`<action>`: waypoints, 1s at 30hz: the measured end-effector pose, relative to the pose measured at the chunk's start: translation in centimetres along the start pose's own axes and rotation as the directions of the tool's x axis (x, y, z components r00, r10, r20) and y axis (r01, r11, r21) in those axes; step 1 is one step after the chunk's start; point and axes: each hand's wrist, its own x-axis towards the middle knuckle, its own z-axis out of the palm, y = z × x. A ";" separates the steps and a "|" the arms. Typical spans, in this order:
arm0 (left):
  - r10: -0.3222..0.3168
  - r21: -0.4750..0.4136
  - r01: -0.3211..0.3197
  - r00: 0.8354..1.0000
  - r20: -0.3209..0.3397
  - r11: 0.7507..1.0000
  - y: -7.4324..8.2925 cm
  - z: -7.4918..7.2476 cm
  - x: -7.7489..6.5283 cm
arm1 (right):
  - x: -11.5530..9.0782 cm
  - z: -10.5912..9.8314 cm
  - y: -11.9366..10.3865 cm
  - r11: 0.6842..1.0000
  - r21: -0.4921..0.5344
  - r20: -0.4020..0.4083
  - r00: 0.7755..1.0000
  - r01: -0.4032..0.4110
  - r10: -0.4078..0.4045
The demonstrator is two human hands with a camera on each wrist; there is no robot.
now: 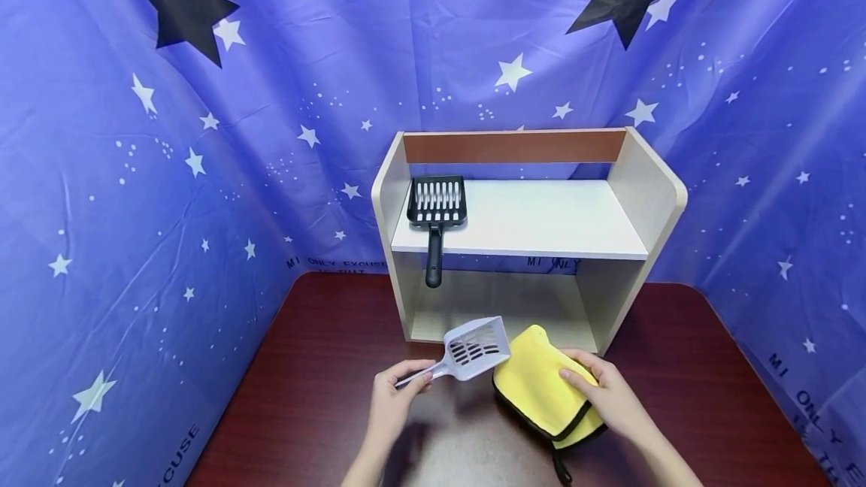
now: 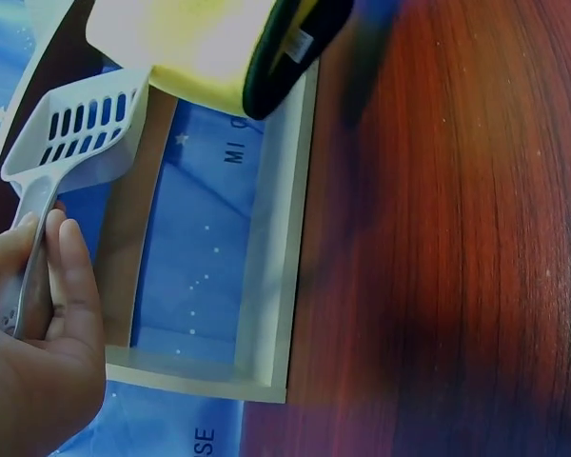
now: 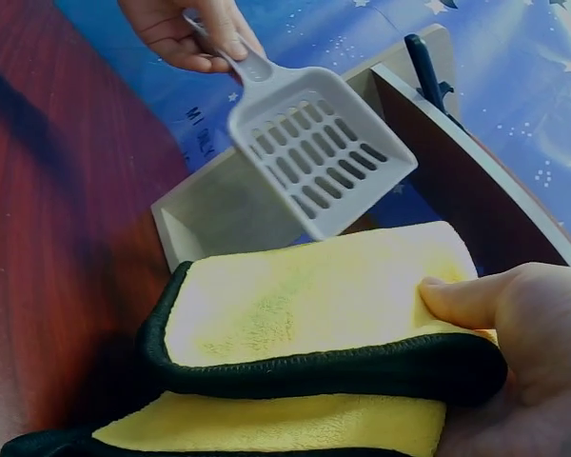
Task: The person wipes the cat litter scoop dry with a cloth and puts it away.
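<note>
A pale grey slotted litter scoop (image 1: 476, 352) is held by its handle in my left hand (image 1: 395, 393), pinched between thumb and fingers. My right hand (image 1: 612, 397) grips a folded yellow cloth (image 1: 541, 382) with black edging, thumb on top. The scoop's front edge lies close beside the cloth; whether they touch I cannot tell. In the right wrist view the slotted scoop (image 3: 324, 152) appears just beyond the folded cloth (image 3: 314, 295). A black slotted scoop (image 1: 437, 205) lies on the shelf's upper board, its handle jutting past the front edge.
A small two-level shelf unit (image 1: 521, 216) with a white upper board stands at the back of the dark red wooden table (image 1: 325, 367). Blue star-patterned curtains (image 1: 338, 96) hang behind and on both sides.
</note>
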 end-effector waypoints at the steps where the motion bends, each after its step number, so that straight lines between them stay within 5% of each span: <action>1: 0.000 -0.006 0.000 1.000 -0.004 1.000 0.0 0.1 0.1 | 0.0 0.2 0.0 1.000 0.010 0.006 1.000 -0.003 0.003; 8: -0.044 -0.109 0.039 0.998 -0.044 0.993 0.1 0.9 0.3 | 0.1 1.5 0.1 0.996 0.083 0.012 1.000 0.025 -0.026; 16: -0.157 -0.231 0.150 0.988 -0.012 0.961 -0.5 2.2 -0.2 | 0.9 2.8 -0.3 0.996 0.074 -0.139 0.989 0.055 -0.044; 21: -0.184 -0.186 0.183 0.983 0.015 0.965 -0.9 2.5 -1.0 | 0.7 3.4 -0.4 0.994 0.102 -0.186 0.982 0.032 -0.012; 30: -0.127 0.008 0.127 0.986 0.110 0.992 -0.7 3.1 -1.6 | 1.2 3.9 -0.8 0.992 0.129 -0.250 0.968 0.013 0.020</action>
